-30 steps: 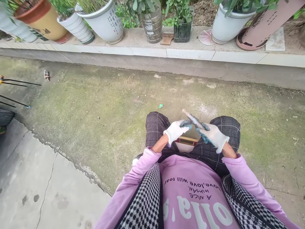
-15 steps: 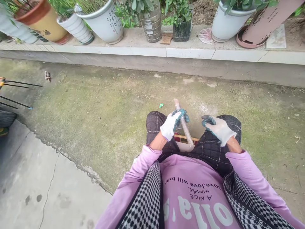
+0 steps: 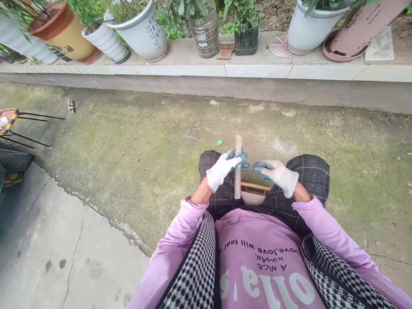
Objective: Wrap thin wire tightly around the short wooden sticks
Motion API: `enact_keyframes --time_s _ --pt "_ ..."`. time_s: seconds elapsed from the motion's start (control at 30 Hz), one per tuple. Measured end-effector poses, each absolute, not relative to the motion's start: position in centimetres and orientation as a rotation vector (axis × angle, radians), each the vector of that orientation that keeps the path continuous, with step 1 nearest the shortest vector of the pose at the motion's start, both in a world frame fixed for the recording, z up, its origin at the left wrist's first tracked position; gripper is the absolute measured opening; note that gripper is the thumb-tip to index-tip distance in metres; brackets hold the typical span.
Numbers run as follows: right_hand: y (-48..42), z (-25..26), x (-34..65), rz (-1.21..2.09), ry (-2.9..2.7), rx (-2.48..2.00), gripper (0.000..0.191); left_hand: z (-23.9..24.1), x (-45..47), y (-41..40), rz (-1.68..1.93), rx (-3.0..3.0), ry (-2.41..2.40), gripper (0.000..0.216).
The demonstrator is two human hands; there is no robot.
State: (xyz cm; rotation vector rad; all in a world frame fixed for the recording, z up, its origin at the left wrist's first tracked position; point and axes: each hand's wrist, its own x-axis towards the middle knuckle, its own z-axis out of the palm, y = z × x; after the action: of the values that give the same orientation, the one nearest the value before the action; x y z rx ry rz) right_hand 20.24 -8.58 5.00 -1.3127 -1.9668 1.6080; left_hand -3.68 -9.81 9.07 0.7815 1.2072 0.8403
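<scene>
Head view: stick [image 3: 237, 183] seemingly part-wound, ends bare
Left hand [image 3: 229, 165]: fingers clamped around stick
Right hand [image 3: 274, 171]: beside stick, grip unclear

The near pink shirt [image 3: 244, 234] reads "love,love will tear", "A NICE HUMAN." and large "olla"; characters on the far-left white pot [image 3: 137, 36] are too small.

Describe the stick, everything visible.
The stick is straight, slender and pale brown, perhaps wood, with silvery winding partly hidden by the gloved left hand. That hand grips it around the middle, both ends bare, far end pointing forward. The right hand is apart from it. Fine surface detail is blurred.
</scene>
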Motion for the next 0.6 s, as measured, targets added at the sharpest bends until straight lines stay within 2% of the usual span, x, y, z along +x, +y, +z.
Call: enact_keyframes --time_s 0.23,0.43,0.6 --pt "-8.3 5.7 20.6 1.339 -2.274 -1.426 0.025 6.8 -2.5 -11.0 0.761 0.711 1.28 0.039" --pt "-8.5 5.9 21.1 1.209 -2.163 -1.587 0.025 8.8 -2.6 -11.6 0.809 0.626 1.044 0.064" --pt "-9.6 5.4 20.8 1.177 -2.155 -1.575 0.027 9.1 -2.2 -11.6 0.853 0.58 1.094 0.066"
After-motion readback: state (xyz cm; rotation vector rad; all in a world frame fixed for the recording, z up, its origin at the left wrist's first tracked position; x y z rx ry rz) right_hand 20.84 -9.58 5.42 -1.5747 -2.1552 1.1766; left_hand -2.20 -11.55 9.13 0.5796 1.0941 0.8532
